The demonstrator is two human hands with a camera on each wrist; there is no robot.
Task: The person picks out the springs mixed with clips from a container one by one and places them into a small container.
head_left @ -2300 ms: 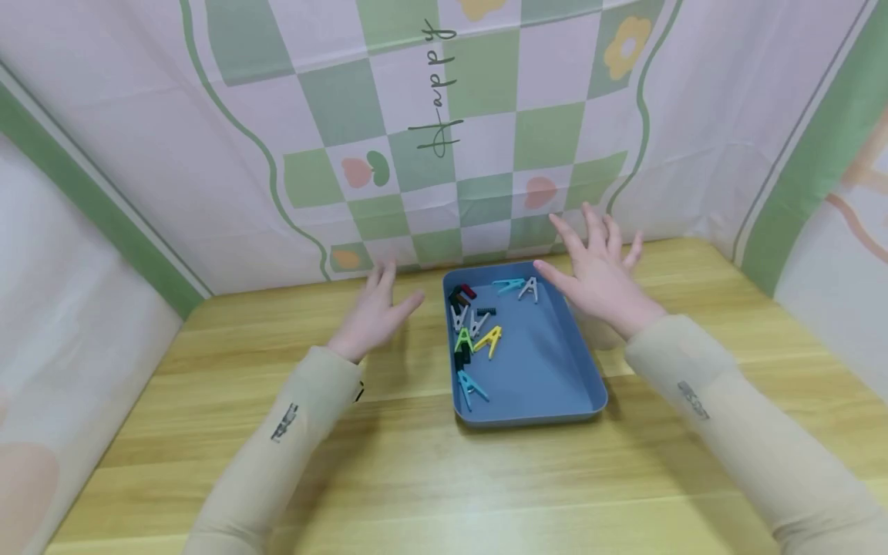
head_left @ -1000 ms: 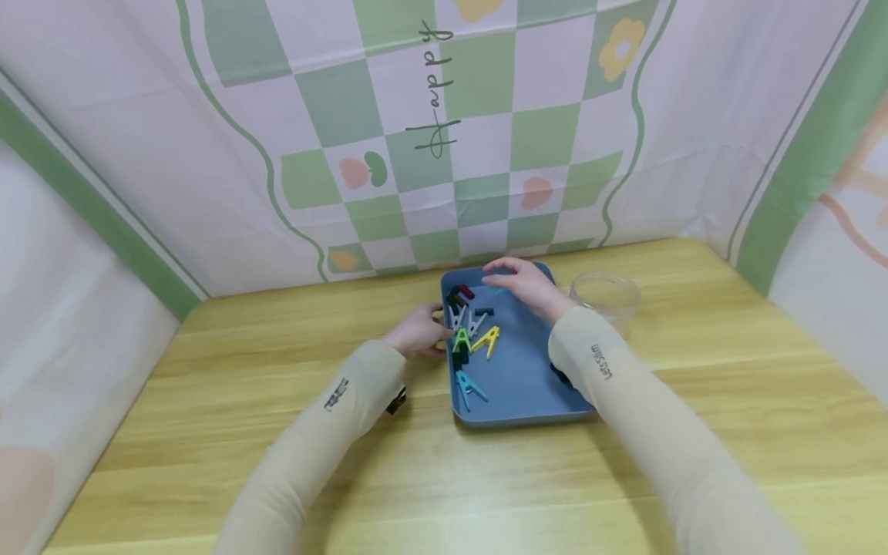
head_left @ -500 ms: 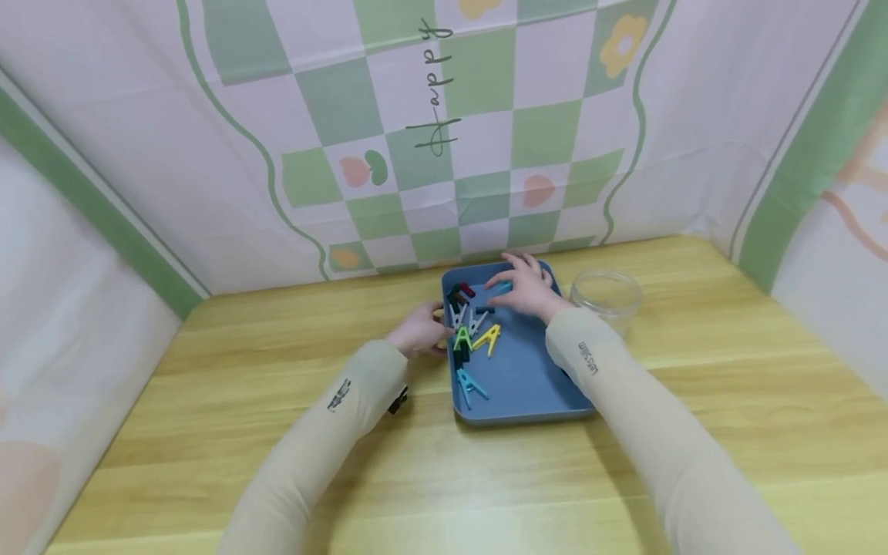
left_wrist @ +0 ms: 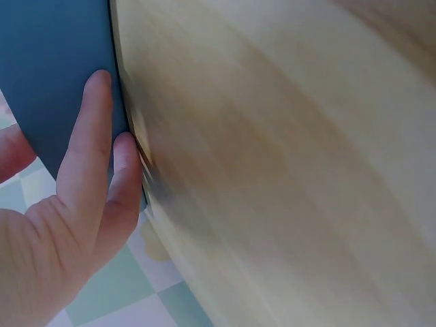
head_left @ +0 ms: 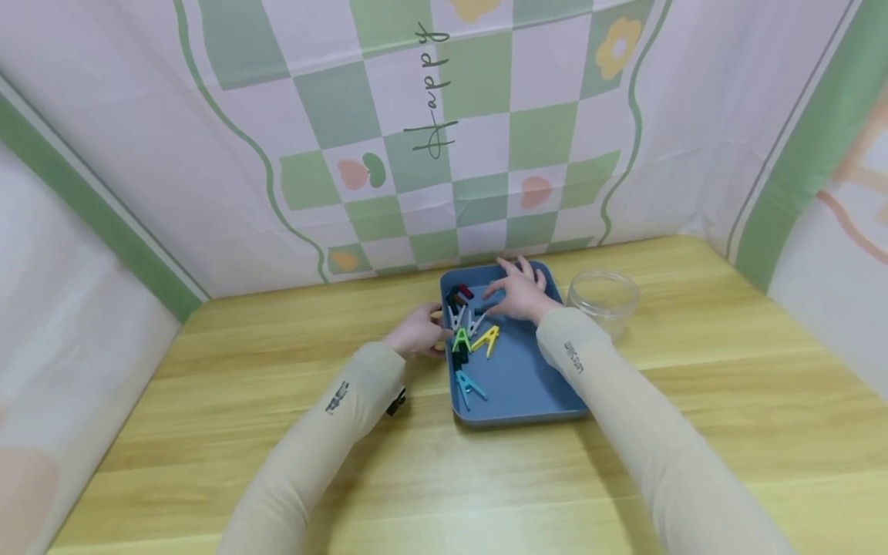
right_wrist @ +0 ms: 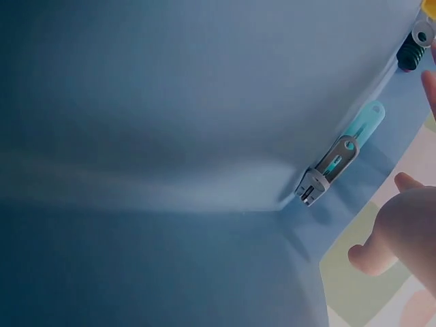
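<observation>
My left hand [head_left: 418, 330] holds the left wall of a blue tray [head_left: 520, 385]; in the left wrist view its fingers [left_wrist: 85, 157] lie along the outside and the thumb is at the rim. Over the tray's far half, my right hand [head_left: 523, 294] reaches down with fingers apart, its tips beside a small black ribbed clip [head_left: 480, 311]. Grey clothespins [head_left: 474, 324], a green clothespin [head_left: 462, 339], a yellow clothespin [head_left: 487, 340] and a blue clothespin [head_left: 469, 386] lie along the left side. In the right wrist view, a grey clothespin [right_wrist: 327, 170] overlaps a light-blue clothespin [right_wrist: 368, 122].
A clear round container [head_left: 603, 297] stands right of the tray on the wooden table [head_left: 444, 493]. Dark red and black small clips [head_left: 461, 294] sit in the tray's far left corner. A printed cloth [head_left: 479, 146] hangs behind the table.
Both hands have come inward from beside the tray. The left has taken hold of its left wall. The right has moved over the far half, then slightly toward the black ribbed clip.
</observation>
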